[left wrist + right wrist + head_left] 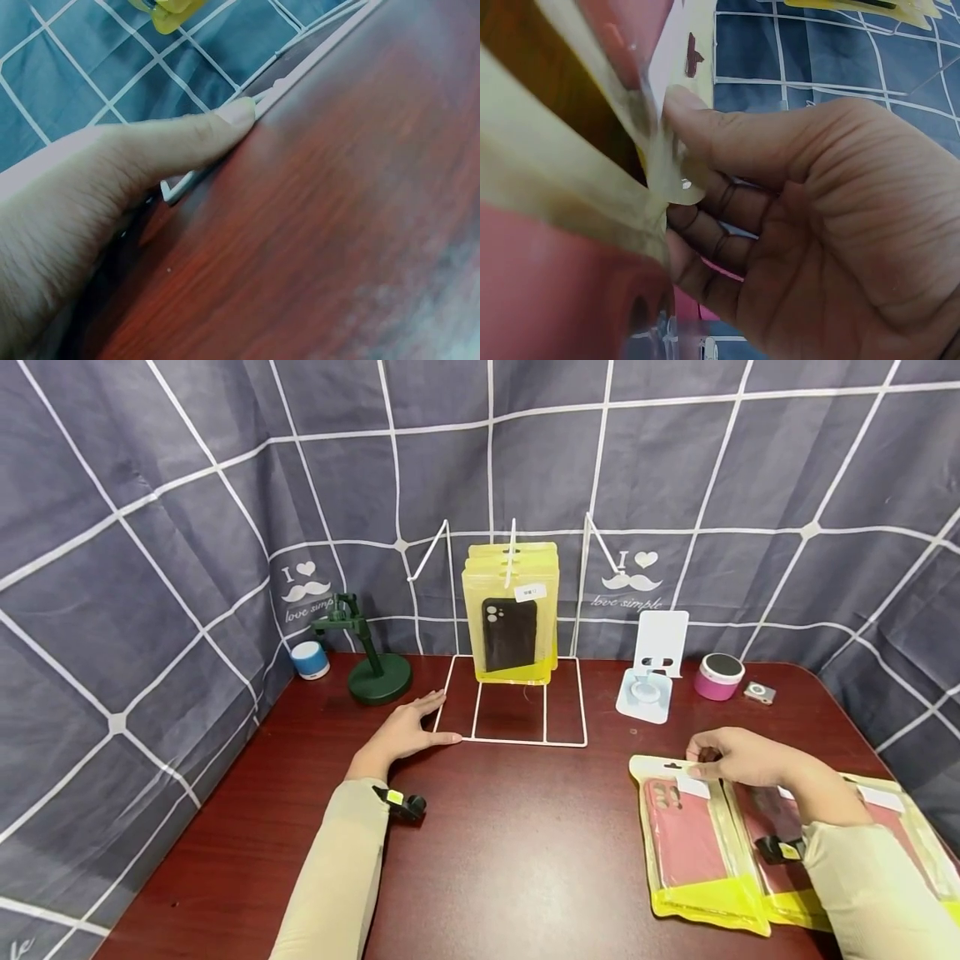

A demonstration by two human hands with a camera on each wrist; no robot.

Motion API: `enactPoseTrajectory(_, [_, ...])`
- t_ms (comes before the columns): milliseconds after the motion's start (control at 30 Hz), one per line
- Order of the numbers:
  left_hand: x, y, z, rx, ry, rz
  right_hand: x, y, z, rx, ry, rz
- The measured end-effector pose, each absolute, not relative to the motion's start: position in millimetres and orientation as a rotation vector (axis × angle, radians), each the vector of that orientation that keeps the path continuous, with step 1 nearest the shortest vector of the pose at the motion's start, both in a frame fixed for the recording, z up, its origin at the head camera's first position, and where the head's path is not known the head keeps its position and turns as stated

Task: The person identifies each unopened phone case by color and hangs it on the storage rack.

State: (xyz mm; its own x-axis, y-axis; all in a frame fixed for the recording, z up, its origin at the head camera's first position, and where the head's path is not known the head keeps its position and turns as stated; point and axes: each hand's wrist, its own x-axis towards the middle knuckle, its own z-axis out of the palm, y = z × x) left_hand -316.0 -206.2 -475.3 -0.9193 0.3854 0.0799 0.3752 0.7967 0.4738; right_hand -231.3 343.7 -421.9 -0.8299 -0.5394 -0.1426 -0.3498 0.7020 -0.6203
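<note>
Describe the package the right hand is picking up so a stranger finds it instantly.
On the dark red table, look at the near right corner, where two yellow-edged clear packs lie side by side. It is the left pack, holding a red phone case, with the right hand pinching its top edge.

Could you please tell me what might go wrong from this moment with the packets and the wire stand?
The right hand pinches only the top edge of the red phone-case packet, so it might slip or drag the neighbouring packet. The left hand merely rests on the white wire display stand, which could tip under its hanging yellow packets.
</note>
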Motion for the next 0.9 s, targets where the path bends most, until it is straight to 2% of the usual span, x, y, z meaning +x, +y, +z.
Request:
enactPoseTrajectory(400, [-317.8,-204.9,-477.5,0.634,2.962,0.784,-230.9,339.8,-424.3,-0.765,2.704,-0.996])
enactPoseTrajectory(733, [-318.7,-205.6,-477.6,0.623,2.970,0.784,-231.5,330.5,-416.0,-0.651,2.868,-1.023])
enactPoseTrajectory(900, [-318.3,-205.8,-477.3,0.613,2.961,0.788,-231.2,326.4,-415.3,-0.688,2.939,-1.050])
